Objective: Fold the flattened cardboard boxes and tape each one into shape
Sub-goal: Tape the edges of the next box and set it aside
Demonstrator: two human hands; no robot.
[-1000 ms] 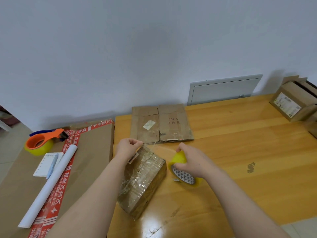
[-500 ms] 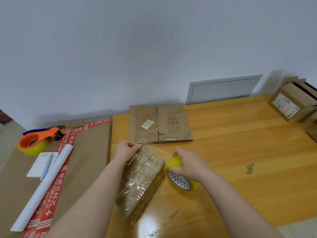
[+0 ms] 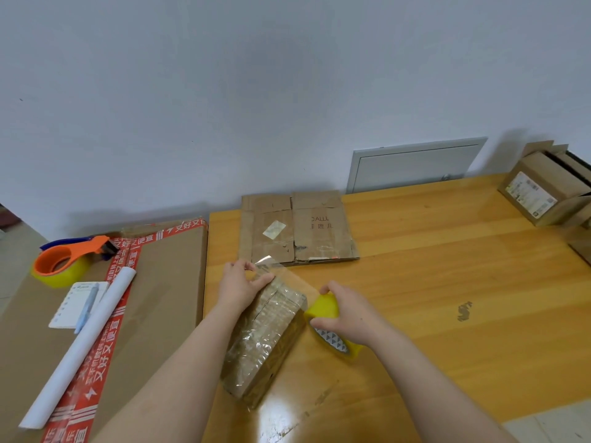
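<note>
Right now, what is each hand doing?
Left hand: pinches the clear tape strip over the tape-wrapped brown cardboard box.
Right hand: grips the yellow tape roll.

A pale wall point(image 3: 256, 91) rises behind the wooden table point(image 3: 447, 266).

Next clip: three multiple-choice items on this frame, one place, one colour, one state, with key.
1. Where does the flattened cardboard lie? A) beyond the taped box, by the wall B) under the box C) on the floor
2. The tape dispenser frame is: A) green B) orange C) black
3. The right hand is: A) empty B) holding scissors C) gripping the yellow tape roll
Key: 1A, flat at the table's far edge; 2B, orange over yellow tape; 3C, fingers curl round it while the left hand pinches the tape end.
</note>
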